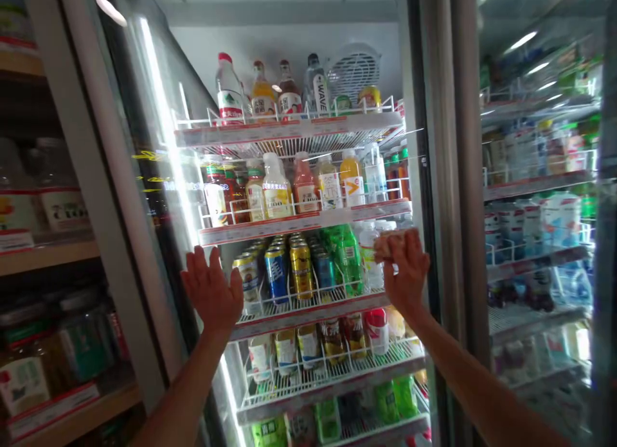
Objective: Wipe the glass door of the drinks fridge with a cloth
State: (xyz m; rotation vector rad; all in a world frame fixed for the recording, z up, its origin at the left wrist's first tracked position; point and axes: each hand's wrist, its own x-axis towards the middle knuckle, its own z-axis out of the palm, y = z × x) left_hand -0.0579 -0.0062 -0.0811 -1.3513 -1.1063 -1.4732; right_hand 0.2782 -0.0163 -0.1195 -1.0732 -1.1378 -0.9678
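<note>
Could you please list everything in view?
fridge: 1, white inside, centre
grille: 1, white, fridge's upper right
top bottles: at least 4, mixed, top row
middle bottles: many, mixed, second row
cans: many, gold, blue, teal, third row
green bottles: several, green, beside cans
lower drinks: many, mixed, bottom rows
side drinks: many, mixed, far right
left containers: many, mixed, far left
small item: 1, brownish, centre right
left hand: 1, centre left, open
right hand: 1, centre right, holding small item
</note>
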